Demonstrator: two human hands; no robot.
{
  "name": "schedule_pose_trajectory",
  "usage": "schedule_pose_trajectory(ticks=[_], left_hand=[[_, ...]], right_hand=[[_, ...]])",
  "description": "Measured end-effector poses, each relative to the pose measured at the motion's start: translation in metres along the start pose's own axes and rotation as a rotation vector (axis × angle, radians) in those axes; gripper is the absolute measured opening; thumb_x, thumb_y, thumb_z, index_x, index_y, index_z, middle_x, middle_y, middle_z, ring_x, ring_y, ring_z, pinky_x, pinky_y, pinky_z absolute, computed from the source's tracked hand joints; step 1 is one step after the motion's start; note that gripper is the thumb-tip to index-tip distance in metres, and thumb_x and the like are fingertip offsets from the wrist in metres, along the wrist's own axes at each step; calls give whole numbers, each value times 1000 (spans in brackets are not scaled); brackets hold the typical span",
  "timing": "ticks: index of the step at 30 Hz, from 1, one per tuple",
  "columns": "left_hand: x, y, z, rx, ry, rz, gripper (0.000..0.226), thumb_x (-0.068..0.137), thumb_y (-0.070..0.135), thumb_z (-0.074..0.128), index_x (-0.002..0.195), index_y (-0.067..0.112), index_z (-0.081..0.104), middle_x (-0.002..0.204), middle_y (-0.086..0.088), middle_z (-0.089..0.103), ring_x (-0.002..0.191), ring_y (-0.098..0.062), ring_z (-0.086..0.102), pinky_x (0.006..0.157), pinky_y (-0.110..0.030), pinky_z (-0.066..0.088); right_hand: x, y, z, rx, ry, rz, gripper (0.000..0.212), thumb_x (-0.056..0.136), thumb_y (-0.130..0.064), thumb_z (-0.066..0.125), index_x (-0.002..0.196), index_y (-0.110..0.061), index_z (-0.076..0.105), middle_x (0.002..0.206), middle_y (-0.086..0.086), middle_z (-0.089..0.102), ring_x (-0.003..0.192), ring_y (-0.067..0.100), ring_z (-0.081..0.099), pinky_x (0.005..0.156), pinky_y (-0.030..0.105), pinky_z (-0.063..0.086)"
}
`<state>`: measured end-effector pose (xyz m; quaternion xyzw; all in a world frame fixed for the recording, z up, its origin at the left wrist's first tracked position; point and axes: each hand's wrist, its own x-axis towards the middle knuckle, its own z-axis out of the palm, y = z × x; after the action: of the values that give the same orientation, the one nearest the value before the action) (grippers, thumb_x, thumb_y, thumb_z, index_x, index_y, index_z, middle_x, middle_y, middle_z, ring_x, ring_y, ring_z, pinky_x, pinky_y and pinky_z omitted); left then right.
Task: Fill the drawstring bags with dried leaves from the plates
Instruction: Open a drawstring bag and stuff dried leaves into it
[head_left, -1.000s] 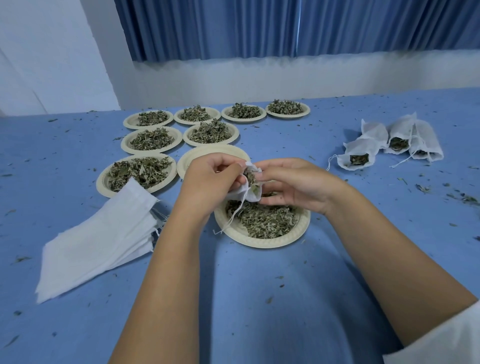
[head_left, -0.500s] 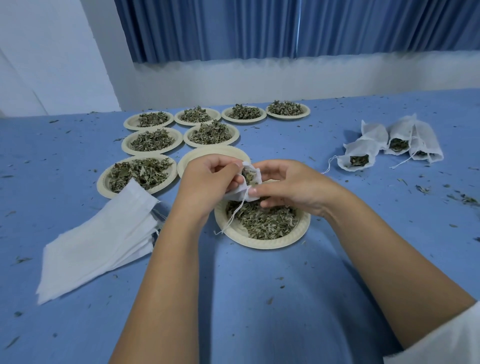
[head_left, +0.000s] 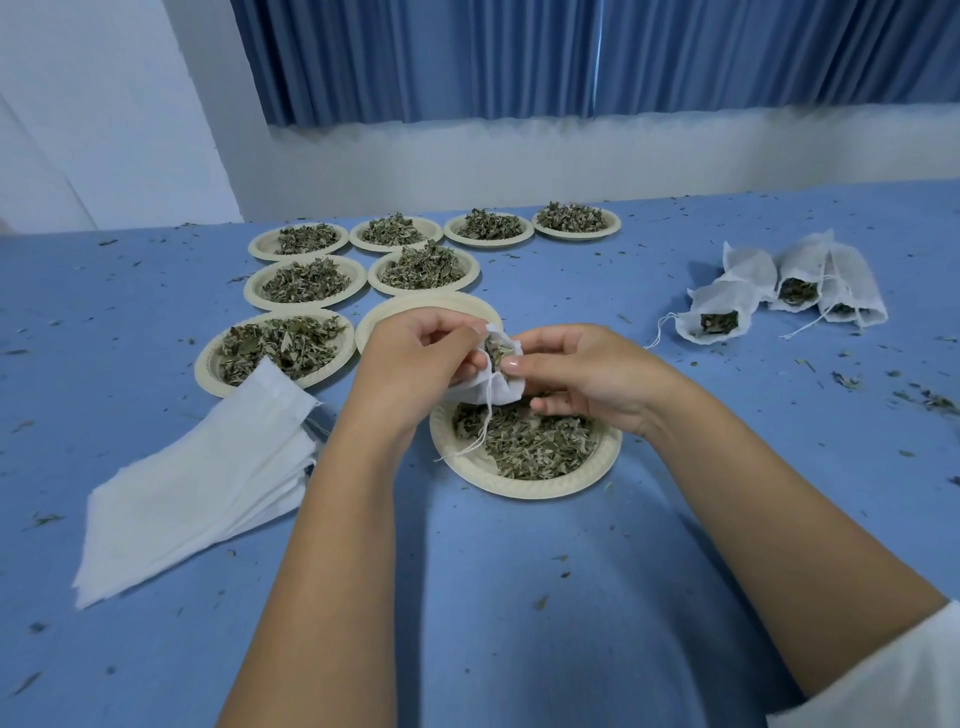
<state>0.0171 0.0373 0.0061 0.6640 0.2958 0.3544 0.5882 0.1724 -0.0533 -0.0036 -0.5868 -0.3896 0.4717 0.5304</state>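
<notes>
Drawstring bag (head_left: 496, 387) pinched between left hand (head_left: 415, 364) and right hand (head_left: 587, 374) above plate (head_left: 524, 483).

Plates (head_left: 524, 488), nine: eight holding dried leaves (head_left: 524, 441), one bare; filled bags (head_left: 711, 317), four, at two o'clock; held bag (head_left: 498, 389), one; stack of flat bags (head_left: 197, 493), one, eight o'clock.

Matt white cloth bag (head_left: 496, 387)
</notes>
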Motion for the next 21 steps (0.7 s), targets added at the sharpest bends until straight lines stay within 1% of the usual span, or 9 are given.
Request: schedule_pose_trajectory(ticks=[3,7,9,11,14,16,17,19,21], left_hand=[[-3,2,2,35,-76,7,9,91,10,65,85,11,73,62,-1,68,56,-7,59,58,-15,50],[-7,4,6,80,-165,22,12,91,8,64,84,11,74,61,1,67,52,-5,57,55,-12,46],[-8,5,9,110,-213,28,13,91,8,65,82,12,74,60,1,67,53,-4,58,57,-12,47],[-9,6,12,134,-246,26,13,91,9,65,81,12,74,60,2,67,55,-4,59,59,-13,49],[-9,6,12,123,-240,18,13,91,8,65,81,11,74,59,2,67,53,-3,59,57,-11,48],[-9,5,10,96,-194,14,15,90,7,65,80,13,73,59,1,67,52,-3,58,56,-11,47],[-8,5,9,82,-169,10,15,91,6,64,81,13,73,59,1,67,53,-4,59,55,-11,47],[-7,4,6,59,-123,2,13,91,6,63,83,12,73,60,2,68,55,-5,60,56,-12,48],[-5,4,4,44,-90,-6,13,91,7,63,85,12,72,59,2,68,55,-4,61,56,-12,48]], right_hand=[[1,5,5,-103,37,-43,22,83,-17,76,104,-18,70,84,-3,72,73,5,68,60,19,53],[2,11,14,-162,56,-132,15,87,-9,70,91,-22,74,78,2,70,71,9,65,63,19,54],[4,13,17,-261,146,-189,21,86,-3,67,84,-23,73,73,-7,70,68,2,63,64,14,51],[8,14,21,-336,230,-215,27,84,2,63,74,-23,68,60,-16,64,58,-4,57,58,12,47],[12,15,27,-370,329,-220,30,84,3,60,66,-21,61,49,-16,56,46,-5,48,49,14,41],[11,14,27,-368,340,-246,26,84,0,64,70,-22,65,57,-13,61,51,-3,52,51,14,44],[9,12,26,-348,304,-250,22,84,-2,66,75,-22,68,65,-9,66,59,-1,57,58,16,47],[5,8,19,-243,153,-212,13,86,-6,69,89,-19,73,83,1,73,77,7,66,71,22,54],[2,3,10,-97,26,-139,14,88,-6,68,99,-14,74,91,5,73,85,12,70,73,23,56]])
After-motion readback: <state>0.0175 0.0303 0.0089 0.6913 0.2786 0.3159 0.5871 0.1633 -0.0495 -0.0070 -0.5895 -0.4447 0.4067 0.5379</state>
